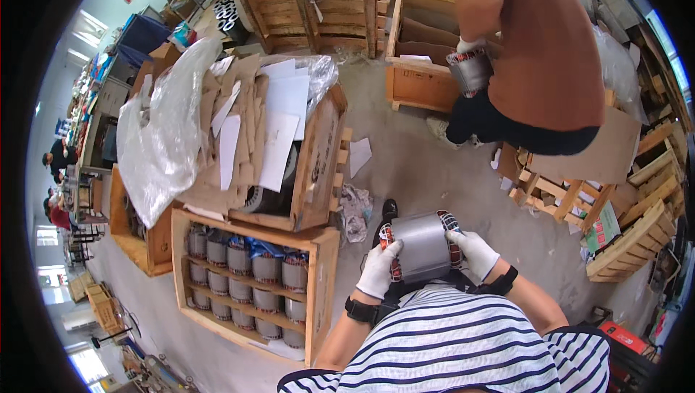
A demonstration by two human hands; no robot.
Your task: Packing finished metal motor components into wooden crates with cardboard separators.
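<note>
The grey floor [423, 176] bears wooden crates [418, 85], a crumpled rag [356, 213], a white paper [360, 157] and, at right, a slatted crate [631, 250].

Held metal cylinder [423, 247]: its underside is out of my sight.
Left hand [378, 273]: thumb shows plainly, other fingers tucked behind the cylinder's end.
Right hand [476, 254]: fingers mostly hidden likewise.
Co-worker [546, 45]: head cut off up top; one hand hidden from me.
Blue film [266, 247]: covers parts of crated cylinders [239, 260] near their crate's [323, 288] far edge.
Heaped cardboard [248, 114]: hides most of what lies beneath.
Distant people [58, 155]: too small to make out their work.
</note>
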